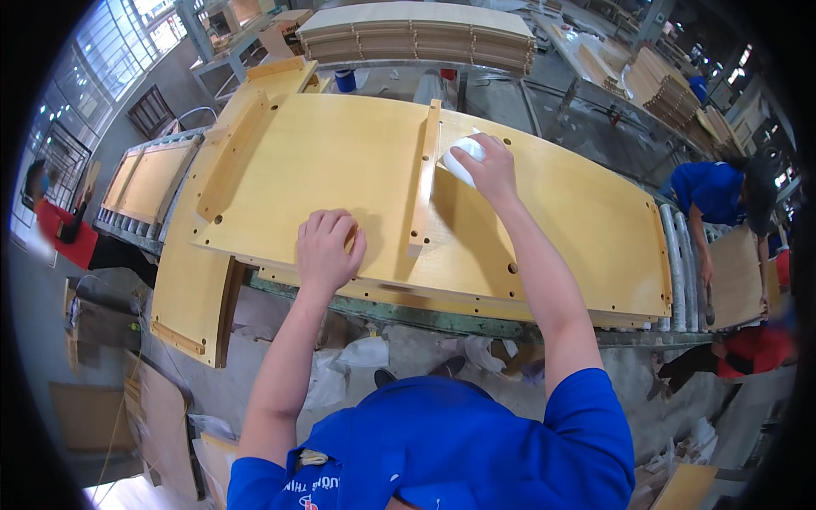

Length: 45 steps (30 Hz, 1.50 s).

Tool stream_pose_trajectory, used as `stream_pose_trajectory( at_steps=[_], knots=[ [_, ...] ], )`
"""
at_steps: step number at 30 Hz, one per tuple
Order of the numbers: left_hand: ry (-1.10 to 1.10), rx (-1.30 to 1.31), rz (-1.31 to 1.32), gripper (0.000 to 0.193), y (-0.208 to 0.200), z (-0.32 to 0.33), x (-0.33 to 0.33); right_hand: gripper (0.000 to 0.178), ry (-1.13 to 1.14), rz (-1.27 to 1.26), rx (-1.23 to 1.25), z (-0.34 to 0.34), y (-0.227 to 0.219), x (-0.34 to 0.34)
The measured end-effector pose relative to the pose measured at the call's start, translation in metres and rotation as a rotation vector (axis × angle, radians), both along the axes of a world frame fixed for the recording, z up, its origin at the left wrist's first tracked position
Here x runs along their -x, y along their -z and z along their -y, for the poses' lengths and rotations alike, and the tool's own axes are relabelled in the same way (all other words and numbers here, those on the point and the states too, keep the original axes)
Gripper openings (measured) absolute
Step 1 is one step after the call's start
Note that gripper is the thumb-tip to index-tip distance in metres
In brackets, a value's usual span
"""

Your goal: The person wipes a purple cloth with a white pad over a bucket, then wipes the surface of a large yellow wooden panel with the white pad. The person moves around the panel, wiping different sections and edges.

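Note:
A yellow-finished wooden panel [357, 161] with dark round holes lies before me. Across its middle runs a raised wooden strip [422, 183]. Just right of that strip, my right hand [493, 166] grips a white rounded wad [461, 160] against the surface. It looks like cloth, but its exact material is unclear. My left hand [327, 246] rests at the panel's near edge, left of the strip. Its fingers are bent, with thumb and forefinger apart; nothing shows between them, though the fingertips are partly hidden.
More yellow boards [183, 293] lie under and left of the panel. Metal rollers [680, 268] run past its right end, where a co-worker in blue [710, 195] handles a brown board [736, 276]. Stacked boards [416, 38] stand at the back. Another person in red [76, 238] is far left.

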<state>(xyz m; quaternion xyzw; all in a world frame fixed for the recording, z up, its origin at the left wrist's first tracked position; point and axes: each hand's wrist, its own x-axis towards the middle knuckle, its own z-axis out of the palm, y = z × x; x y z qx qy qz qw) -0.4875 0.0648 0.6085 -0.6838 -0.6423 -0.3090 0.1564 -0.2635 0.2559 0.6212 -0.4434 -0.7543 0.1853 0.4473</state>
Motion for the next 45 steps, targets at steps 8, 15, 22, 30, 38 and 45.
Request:
stream_pose_trajectory(
  at_steps=[8, 15, 22, 30, 38, 45],
  knots=[
    [0.011, -0.009, 0.000, 0.009, 0.002, 0.002, 0.001, 0.034, -0.115, -0.021, 0.055, 0.066, -0.007, -0.015],
    [0.007, -0.011, -0.010, 0.010, 0.002, 0.003, 0.003, 0.032, -0.200, -0.008, 0.115, 0.110, -0.009, -0.024],
    [0.009, -0.005, 0.004, 0.007, 0.000, 0.003, -0.001, 0.031, -0.238, -0.003, 0.104, 0.120, -0.008, -0.025],
    [-0.035, 0.018, 0.026, 0.007, 0.003, 0.005, 0.000, 0.034, -0.279, 0.097, 0.092, 0.129, -0.014, -0.030],
    [0.082, 0.084, 0.055, 0.013, -0.002, 0.009, 0.013, 0.039, -0.474, -0.603, 0.899, 0.117, 0.010, -0.061],
    [0.010, 0.123, 0.025, 0.016, -0.009, 0.038, 0.100, 0.050, -0.878, -1.183, 1.191, 0.116, -0.064, 0.000]
  ],
)
